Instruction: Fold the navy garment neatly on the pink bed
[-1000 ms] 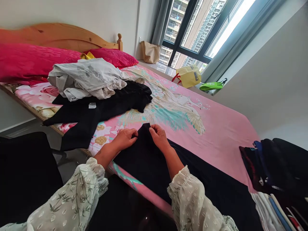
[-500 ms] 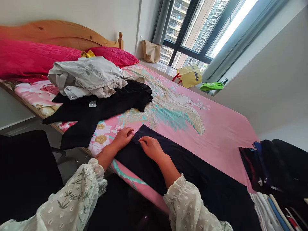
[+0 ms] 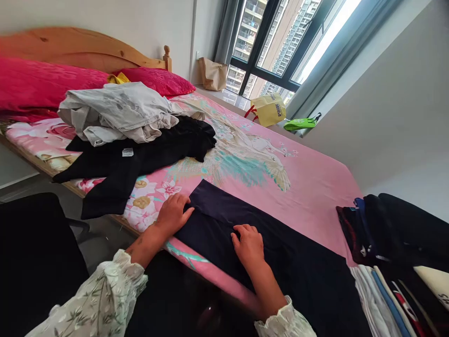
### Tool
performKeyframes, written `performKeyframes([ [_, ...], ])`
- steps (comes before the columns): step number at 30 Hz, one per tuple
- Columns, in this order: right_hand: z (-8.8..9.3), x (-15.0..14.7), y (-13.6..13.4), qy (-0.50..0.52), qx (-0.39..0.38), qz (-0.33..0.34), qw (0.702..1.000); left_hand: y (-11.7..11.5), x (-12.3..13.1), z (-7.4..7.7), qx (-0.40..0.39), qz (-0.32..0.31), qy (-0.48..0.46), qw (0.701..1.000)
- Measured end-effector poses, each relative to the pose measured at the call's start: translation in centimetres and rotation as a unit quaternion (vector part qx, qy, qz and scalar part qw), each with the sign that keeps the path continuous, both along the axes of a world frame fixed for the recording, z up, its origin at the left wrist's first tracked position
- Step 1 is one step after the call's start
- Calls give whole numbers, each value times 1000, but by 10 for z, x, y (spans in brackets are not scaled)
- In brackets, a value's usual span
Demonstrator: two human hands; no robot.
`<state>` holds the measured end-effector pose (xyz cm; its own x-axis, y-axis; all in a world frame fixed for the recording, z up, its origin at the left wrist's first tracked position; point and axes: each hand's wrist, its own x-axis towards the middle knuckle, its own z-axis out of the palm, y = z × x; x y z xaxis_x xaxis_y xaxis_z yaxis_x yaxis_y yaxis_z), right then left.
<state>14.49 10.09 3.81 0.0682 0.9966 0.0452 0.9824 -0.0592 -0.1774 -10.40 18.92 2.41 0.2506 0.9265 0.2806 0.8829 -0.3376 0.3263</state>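
A dark navy garment [image 3: 301,252] lies flat along the near edge of the bed, running from the middle toward the lower right. My left hand [image 3: 173,213] rests at its left end, thumb and fingers apart, holding nothing. Farther right, my right hand [image 3: 248,241] touches the cloth from above with its fingers spread a little and nothing in them. Beyond my left hand are a black garment [image 3: 150,157] with a white label and a heap of light grey clothes [image 3: 122,110] lying partly on it.
Dark folded clothes [image 3: 396,224] and lighter folded ones [image 3: 380,295] are at the right. Red pillows [image 3: 52,84] lie by the wooden headboard [image 3: 84,47]. Bags [image 3: 268,110] stand near the window. A black chair [image 3: 38,262] is at the lower left.
My right hand has moved right along the navy garment, away from my left hand. My left hand has opened, its thumb now apart from the fingers. The camera view has shifted slightly.
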Motion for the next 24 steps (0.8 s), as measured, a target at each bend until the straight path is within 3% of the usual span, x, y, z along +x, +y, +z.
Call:
performKeyframes([
  [2, -1, -3, 0, -12, 7, 6, 1000, -13, -3, -7, 30, -84, 24, 996],
  [4, -3, -6, 4, -14, 7, 16, 1000, -22, -9, -12, 31, -113, 40, 992],
  [12, -9, -7, 23, 12, 37, -24, 999, -28, -19, -20, 19, -73, 17, 997],
  [19, 2, 45, 17, 110, 51, -15, 993, -33, -17, -12, 9, -65, -12, 998],
  [21, 6, 61, 13, 108, 9, 10, 994, -39, -5, -7, 21, -106, -42, 993],
  [24, 9, 71, 11, 61, -38, 64, 995, -50, 32, -1, 36, -224, -77, 971],
])
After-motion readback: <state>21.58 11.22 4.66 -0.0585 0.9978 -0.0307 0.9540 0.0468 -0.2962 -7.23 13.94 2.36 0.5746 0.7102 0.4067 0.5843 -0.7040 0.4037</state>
